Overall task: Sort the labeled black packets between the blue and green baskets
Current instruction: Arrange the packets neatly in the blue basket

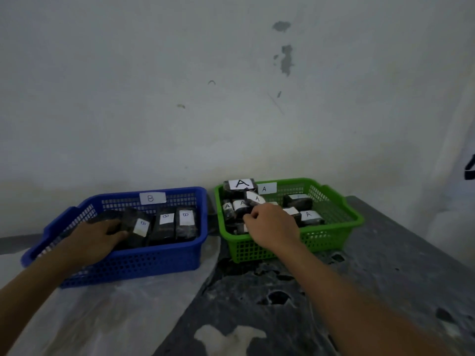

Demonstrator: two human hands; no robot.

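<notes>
Nearest the camera, two bare forearms enter from the bottom corners, cut off by the frame edge, above a mottled grey and black bench [385,265] partly covered by a pale plastic sheet [115,304] under the blue basket.

Left of the green perforated plastic basket [331,240], the blue perforated plastic basket [154,260] sits on that sheet, the two close together but apart. Reaching over the blue basket's near rim, the left hand [95,240] has its fingers curled round a black wrapped packet with a white B label [137,224]; this packet is tilted, its long axis running roughly away from the camera. The hand hides its near end. Beside it, toward the green basket, two more black B packets [177,223] lie side by side with long axes pointing at the wall and labels up.

Inside the green basket, the right hand [272,224] is curled, fingertips at a small black packet with a white A label [254,199] that tilts upward; whether it pinches that packet or only touches it is hard to make out. Black A packets [307,215] lie around it at mixed angles, some covered by the hand, some labels unreadable.

On the far walls, the blue basket carries a white B tag [152,198] and the green one a white A tag [266,188]. Behind the green basket rises a stained whitish wall [231,98].
</notes>
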